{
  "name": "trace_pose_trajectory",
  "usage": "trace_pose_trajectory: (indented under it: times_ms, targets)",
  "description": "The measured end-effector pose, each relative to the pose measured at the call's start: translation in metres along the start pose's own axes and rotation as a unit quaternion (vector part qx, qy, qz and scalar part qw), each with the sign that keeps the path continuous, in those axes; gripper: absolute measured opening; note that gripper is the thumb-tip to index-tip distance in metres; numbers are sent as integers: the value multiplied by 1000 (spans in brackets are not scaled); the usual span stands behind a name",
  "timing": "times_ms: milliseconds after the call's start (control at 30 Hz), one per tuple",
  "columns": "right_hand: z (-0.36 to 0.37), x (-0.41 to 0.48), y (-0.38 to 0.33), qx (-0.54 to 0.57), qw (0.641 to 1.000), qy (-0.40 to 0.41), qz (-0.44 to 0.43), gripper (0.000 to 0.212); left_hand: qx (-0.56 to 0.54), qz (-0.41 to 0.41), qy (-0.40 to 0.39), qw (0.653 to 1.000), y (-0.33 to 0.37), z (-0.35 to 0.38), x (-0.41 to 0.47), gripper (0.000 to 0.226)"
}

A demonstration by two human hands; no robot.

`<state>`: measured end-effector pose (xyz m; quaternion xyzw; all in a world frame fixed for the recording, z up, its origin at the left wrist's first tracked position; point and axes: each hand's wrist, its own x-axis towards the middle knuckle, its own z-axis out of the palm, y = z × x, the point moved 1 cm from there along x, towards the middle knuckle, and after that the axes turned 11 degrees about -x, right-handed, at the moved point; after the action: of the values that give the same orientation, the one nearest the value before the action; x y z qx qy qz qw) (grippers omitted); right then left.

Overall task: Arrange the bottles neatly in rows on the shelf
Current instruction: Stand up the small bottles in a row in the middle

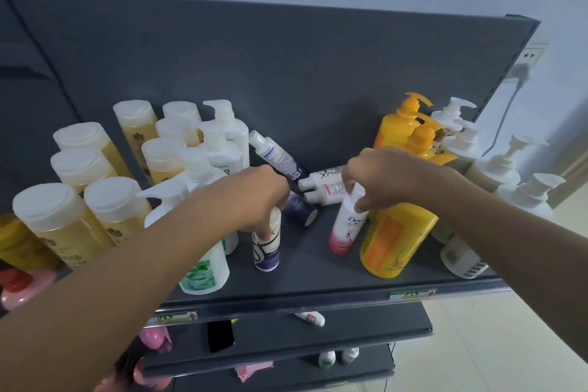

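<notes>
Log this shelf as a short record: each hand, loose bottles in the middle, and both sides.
left hand: grips the top of the purple-and-white bottle
right hand: grips the top of the Dove bottle
middle: two white bottles and a dark blue tube lying down
left side: pale yellow bottles in rows
right side: yellow pump bottles, white pump bottles

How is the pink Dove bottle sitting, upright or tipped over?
Upright: the Dove bottle stands pink base down on the shelf, cap up, with the right hand gripping its top.
</notes>
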<state>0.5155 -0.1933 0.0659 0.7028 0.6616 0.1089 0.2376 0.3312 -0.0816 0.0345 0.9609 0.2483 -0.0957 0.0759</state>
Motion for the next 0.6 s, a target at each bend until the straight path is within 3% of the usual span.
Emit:
trace_pose_trajectory:
  times_ms: [300, 400, 500, 600]
  targets:
    - [-2, -6, -1, -23, 999, -11, -28, 35, 43, 4, 2, 999, 2, -1, -5, 51]
    - [-1, -6, 2, -29, 999, -18, -26, 37, 2, -24, -22, 999, 4, -7, -3, 55]
    - [2, -5, 5, -17, 999, -18, -25, 45, -39, -56, 2, 998, 5, -21, 12, 38]
    - [0, 1, 15, 35, 999, -13, -17, 46, 11, -62, 46, 997, 5, -34, 41, 19]
